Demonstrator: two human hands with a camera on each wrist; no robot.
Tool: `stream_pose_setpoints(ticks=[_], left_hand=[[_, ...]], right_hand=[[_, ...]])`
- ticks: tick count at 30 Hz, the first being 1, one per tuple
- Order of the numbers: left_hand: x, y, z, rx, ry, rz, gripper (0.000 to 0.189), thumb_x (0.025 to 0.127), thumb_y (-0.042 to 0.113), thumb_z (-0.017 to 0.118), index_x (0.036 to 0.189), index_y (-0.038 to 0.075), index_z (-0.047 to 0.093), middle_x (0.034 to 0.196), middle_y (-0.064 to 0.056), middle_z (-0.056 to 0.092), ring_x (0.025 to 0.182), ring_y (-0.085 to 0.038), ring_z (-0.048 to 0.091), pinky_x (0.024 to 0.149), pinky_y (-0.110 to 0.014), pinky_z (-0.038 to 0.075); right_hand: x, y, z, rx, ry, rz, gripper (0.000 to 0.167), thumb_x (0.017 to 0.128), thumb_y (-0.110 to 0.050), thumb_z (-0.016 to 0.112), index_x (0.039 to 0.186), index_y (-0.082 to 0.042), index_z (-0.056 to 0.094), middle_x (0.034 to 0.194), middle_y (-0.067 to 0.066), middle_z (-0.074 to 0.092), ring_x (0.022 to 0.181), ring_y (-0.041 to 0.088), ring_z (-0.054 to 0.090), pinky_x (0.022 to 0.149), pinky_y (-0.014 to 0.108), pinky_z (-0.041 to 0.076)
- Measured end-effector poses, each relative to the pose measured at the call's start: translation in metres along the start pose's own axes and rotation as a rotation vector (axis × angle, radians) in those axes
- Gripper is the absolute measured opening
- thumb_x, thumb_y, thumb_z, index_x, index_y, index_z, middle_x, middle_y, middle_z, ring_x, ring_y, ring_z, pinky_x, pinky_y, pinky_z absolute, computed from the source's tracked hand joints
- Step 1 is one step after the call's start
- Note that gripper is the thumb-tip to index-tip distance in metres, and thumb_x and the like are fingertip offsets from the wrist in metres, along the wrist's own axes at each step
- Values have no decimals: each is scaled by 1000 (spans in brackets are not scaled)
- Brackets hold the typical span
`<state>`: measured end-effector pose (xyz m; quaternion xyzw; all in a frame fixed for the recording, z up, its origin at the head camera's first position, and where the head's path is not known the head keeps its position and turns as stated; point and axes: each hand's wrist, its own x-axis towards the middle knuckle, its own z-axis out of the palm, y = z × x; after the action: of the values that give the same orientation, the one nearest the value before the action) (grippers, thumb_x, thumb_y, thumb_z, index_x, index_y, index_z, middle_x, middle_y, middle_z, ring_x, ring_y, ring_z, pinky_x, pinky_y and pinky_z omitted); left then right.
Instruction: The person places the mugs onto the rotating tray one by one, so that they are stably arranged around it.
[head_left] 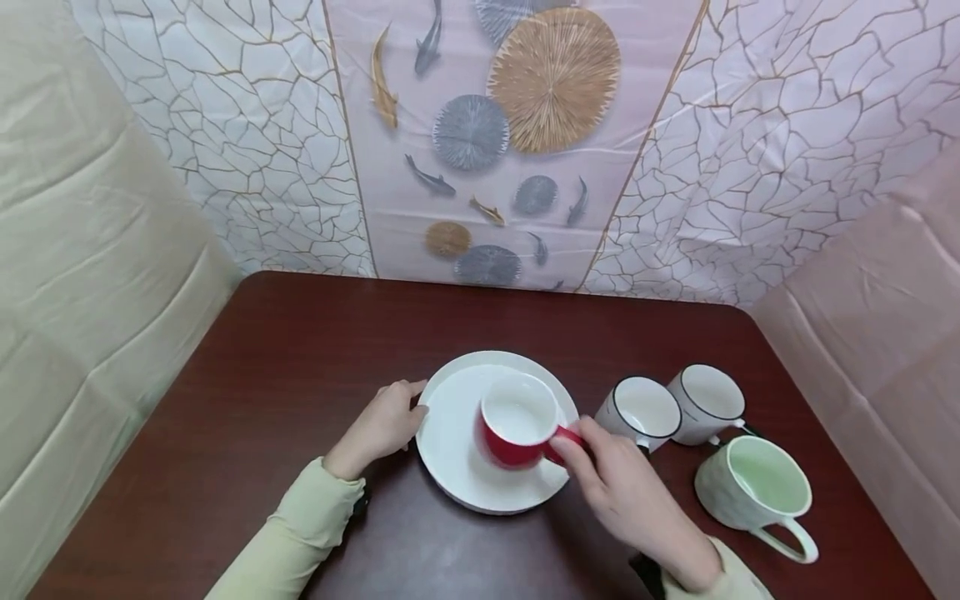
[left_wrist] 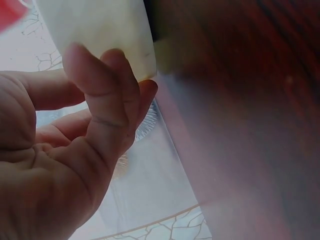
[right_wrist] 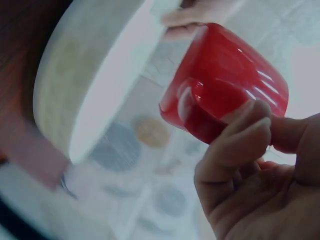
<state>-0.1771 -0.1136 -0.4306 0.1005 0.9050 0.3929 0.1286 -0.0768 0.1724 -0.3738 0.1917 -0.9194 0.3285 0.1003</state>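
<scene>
My right hand (head_left: 626, 479) grips the handle of a red mug (head_left: 513, 450) with a white inside. The mug hangs over a round white dish (head_left: 442, 467) with a raised wall, its opening facing up toward the head camera. In the right wrist view, my thumb and curled fingers (right_wrist: 235, 150) pinch the mug's handle (right_wrist: 200, 120), and a gap shows between mug and dish (right_wrist: 65, 85). At the dish's left edge, my left hand (head_left: 378, 429) holds the rim, with bent fingertips against the wall (left_wrist: 107, 30) in the left wrist view.
Two white mugs with dark rims, one nearer (head_left: 647, 408) and one farther right (head_left: 707, 400), stand just beyond my right hand. A pale green mug (head_left: 765, 483) stands near the dark wooden table's (head_left: 315, 358) right edge. Patterned cloth (head_left: 472, 208) hangs behind the table.
</scene>
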Motion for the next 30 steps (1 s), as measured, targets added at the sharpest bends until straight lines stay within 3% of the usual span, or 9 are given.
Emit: stream_pose_setpoints(ticks=[3, 6, 9, 12, 14, 17, 20, 24, 30], left_hand=[[1, -1, 2, -2, 7, 11, 47, 97, 6, 51, 141, -6, 44, 82, -18, 64, 40, -23, 57, 44, -30, 46], [1, -2, 3, -5, 16, 21, 46, 96, 5, 50, 140, -8, 44, 68, -11, 58, 39, -23, 56, 43, -30, 46], [2, -3, 4, 2, 31, 37, 45, 96, 4, 50, 139, -8, 46, 89, -17, 62, 39, -20, 56, 43, -29, 46], [2, -3, 4, 18, 41, 53, 45, 95, 4, 51, 138, -8, 47, 119, -27, 55, 38, -15, 54, 46, -28, 47], [3, -2, 4, 33, 45, 61, 44, 95, 4, 52, 138, -8, 48, 130, -30, 50, 38, -12, 53, 51, -26, 48], [3, 0, 3, 49, 45, 78, 44, 95, 3, 52, 137, -9, 48, 127, -29, 52, 41, -12, 54, 54, -27, 49], [3, 1, 3, 101, 57, 110, 43, 94, 3, 53, 136, -9, 50, 115, -21, 59, 61, -15, 61, 62, -29, 50], [2, 2, 1, 164, 87, 149, 42, 92, 1, 55, 132, -8, 54, 101, -15, 62, 84, -21, 57, 74, -33, 48], [4, 0, 3, 175, 84, 149, 42, 92, 1, 55, 133, -9, 53, 101, -15, 62, 84, -22, 57, 74, -34, 48]], right_hand=[[24, 11, 18, 18, -61, 29, 11, 96, -26, 62, 87, -21, 58, 68, -15, 51, 61, 3, 49, 57, 22, 44], [42, 21, 31, 23, -111, 60, 12, 96, -26, 63, 87, -18, 59, 69, -13, 55, 64, 5, 51, 60, 24, 47], [53, 29, 40, -3, -120, 80, 15, 95, -26, 63, 85, -16, 58, 67, -11, 53, 62, 7, 51, 59, 24, 46], [60, 35, 44, -12, -109, 106, 16, 95, -25, 63, 84, -15, 57, 67, -9, 52, 62, 9, 51, 58, 25, 46], [64, 38, 47, -9, -97, 135, 16, 96, -24, 62, 86, -13, 57, 68, -7, 53, 63, 11, 51, 60, 27, 47], [68, 43, 50, -16, -73, 196, 16, 96, -22, 62, 91, -8, 58, 71, -3, 56, 64, 13, 53, 62, 29, 48], [72, 47, 52, -55, -42, 248, 19, 96, -21, 62, 93, -3, 58, 74, 1, 58, 65, 16, 54, 62, 31, 48], [79, 52, 52, -79, 0, 277, 21, 96, -19, 62, 99, 1, 60, 82, 7, 64, 72, 19, 60, 66, 35, 52], [85, 58, 53, -67, 22, 274, 20, 97, -16, 60, 107, 2, 61, 96, 13, 66, 86, 25, 63, 77, 41, 54]])
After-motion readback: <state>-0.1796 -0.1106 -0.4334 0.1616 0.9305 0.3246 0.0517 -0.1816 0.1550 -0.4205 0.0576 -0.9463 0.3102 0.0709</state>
